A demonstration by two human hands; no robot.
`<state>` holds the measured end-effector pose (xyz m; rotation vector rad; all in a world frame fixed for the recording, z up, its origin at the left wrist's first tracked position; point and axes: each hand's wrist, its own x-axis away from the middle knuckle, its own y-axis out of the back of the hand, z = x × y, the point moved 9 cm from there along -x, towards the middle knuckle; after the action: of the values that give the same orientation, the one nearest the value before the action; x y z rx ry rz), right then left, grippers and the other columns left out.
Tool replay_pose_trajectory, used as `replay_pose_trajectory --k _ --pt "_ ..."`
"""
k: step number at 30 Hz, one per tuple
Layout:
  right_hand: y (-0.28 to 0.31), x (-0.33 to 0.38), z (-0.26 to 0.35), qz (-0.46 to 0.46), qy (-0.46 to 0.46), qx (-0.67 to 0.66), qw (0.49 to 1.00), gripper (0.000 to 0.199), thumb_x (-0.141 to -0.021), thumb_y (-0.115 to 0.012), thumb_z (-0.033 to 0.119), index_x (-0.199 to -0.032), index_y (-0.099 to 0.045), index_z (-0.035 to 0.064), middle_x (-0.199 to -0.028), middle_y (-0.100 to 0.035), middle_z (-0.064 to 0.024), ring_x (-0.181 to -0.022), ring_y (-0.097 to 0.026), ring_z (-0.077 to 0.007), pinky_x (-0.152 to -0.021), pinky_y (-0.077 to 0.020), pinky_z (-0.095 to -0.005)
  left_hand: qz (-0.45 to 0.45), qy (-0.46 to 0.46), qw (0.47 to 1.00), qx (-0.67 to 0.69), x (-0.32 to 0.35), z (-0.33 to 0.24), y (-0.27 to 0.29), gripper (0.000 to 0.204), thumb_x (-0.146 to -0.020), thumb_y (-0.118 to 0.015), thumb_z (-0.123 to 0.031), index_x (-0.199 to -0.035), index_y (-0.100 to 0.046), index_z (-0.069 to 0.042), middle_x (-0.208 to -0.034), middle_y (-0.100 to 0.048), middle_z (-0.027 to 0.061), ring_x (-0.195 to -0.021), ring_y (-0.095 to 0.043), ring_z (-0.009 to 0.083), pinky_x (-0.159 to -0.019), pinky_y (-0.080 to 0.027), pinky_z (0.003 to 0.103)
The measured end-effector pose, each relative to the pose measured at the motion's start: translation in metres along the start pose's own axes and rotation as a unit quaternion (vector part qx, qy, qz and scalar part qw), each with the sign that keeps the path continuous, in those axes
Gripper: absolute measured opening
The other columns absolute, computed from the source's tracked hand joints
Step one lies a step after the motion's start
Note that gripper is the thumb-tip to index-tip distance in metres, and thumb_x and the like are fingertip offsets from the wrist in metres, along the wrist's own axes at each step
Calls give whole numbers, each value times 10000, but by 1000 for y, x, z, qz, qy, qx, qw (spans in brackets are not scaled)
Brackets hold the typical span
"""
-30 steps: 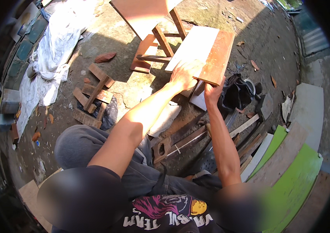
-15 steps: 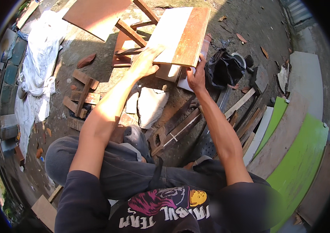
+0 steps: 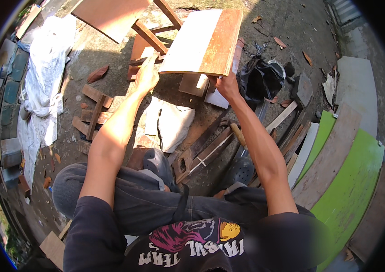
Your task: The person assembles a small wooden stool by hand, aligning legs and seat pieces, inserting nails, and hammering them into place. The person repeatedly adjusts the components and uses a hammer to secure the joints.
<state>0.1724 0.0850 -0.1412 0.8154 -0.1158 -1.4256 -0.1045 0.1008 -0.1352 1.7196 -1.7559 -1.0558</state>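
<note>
Here the flat rectangular wooden board, pale with a reddish-brown strip (image 3: 204, 41), is raised off the ground in front of the seated person, tilted so its broad face catches the sun. The left hand (image 3: 147, 75) props its near left corner, fingers mostly straight against the edge. The right hand (image 3: 226, 84) curls closed under the near right edge, steadying it. Wooden offcuts (image 3: 93, 109) lie on the dirt ground (image 3: 287, 22) well to the left.
</note>
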Motion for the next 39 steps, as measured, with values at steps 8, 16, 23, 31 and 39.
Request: replay_pose_trajectory --k 8,16,23,31,39 --pt "-21 15 -19 118 3 76 990 681 -841 -639 28 -1384 -232 -33 -1053 -666 -243 -930 -640 -460 -762 -509 -499 3 454 813 365 -1 34 -36 692 -910 -547 -636 -1024 -679 34 -852 -688 86 -763 -656 186 -601 -524 325" --pt "5 22 1 153 -104 -9 983 641 -901 -603 71 -1428 -241 23 -1149 -631 -295 -1064 -596 -488 -866 -484 -487 35 458 818 345 2 25 -59 633 -905 -613 -579 -1180 -647 -9 -1029 -666 98 -786 -615 171 -580 -495 314" --pt "-2 18 -20 96 -176 -93 975 770 -869 -669 84 -1479 -199 91 -1216 -608 -299 -1180 -573 -447 -943 -470 -463 28 451 826 336 -6 21 -62 618 -905 -617 -573 -1187 -647 -23 -1031 -665 93 -793 -612 170 -580 -494 315" --pt "-5 11 -43 62 -201 -124 970 620 -823 -724 78 -1371 -433 64 -1184 -657 -170 -1112 -636 -287 -957 -475 -382 35 445 831 332 -14 19 -71 601 -905 -622 -565 -1195 -647 -39 -1034 -663 88 -800 -609 170 -580 -494 316" --pt "-6 19 -19 71 -200 -128 969 531 -838 -715 60 -1317 -486 41 -1176 -672 -160 -1107 -648 -268 -937 -488 -371 31 449 831 327 -8 24 -69 585 -905 -626 -558 -1203 -647 -55 -1037 -662 83 -808 -606 169 -581 -493 317"
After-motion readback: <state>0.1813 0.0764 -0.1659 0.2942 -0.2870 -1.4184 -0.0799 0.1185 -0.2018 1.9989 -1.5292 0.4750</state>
